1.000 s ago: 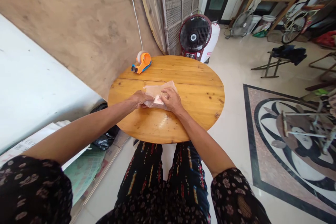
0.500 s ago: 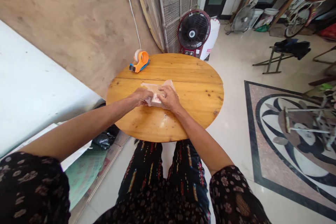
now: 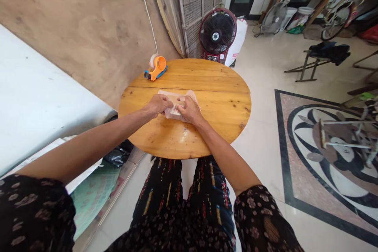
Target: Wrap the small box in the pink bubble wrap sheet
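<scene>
No writing is legible on anything in view. My left hand [image 3: 158, 105] and right hand [image 3: 189, 111] are both curled, fingers pinching a clear plastic packet [image 3: 177, 102] with something pale pink and white inside. It lies crumpled near the middle of the round wooden table [image 3: 224, 98]; an orange tape dispenser [image 3: 156, 67] sits at the far left edge.

bare round table [image 3: 218, 98] right of hands, tape dispenser [image 3: 155, 67] far-left
</scene>
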Demonstrator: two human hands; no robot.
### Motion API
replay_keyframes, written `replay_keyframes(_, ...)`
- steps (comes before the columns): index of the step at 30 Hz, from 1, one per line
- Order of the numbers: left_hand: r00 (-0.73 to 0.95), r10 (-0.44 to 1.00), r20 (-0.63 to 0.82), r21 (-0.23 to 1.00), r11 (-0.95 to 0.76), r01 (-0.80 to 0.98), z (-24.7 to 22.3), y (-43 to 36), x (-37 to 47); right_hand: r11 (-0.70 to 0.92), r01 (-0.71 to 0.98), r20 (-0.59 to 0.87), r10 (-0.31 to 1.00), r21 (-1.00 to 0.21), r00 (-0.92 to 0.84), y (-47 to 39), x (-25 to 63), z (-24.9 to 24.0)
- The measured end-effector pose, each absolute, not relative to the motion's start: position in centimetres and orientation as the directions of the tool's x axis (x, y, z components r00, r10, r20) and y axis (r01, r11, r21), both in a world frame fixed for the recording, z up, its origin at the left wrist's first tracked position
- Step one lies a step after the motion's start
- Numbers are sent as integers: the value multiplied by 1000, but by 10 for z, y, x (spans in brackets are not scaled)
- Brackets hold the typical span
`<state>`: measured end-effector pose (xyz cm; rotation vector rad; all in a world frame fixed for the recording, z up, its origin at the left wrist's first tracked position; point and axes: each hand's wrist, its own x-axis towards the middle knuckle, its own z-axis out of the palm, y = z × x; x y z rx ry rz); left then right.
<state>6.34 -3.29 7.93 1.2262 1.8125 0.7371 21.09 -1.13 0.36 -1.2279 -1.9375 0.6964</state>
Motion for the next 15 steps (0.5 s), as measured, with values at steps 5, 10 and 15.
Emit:
replay_keyframes(5, -151, 959, -239, 766, 282, 577, 78, -32, 67, 387, 478, 287, 919, -788, -269, -11, 210, -1)
replay_keyframes(10, -126, 965, -229, 725, 255, 639, 85, -35, 70, 397, 494, 292, 915, -773, -277, -12, 210, 2)
replay_keyframes(15, -64, 949, -309, 723, 278, 632, 100, -38, 73, 367, 507, 261, 927, -780, -270, -13, 210, 5)
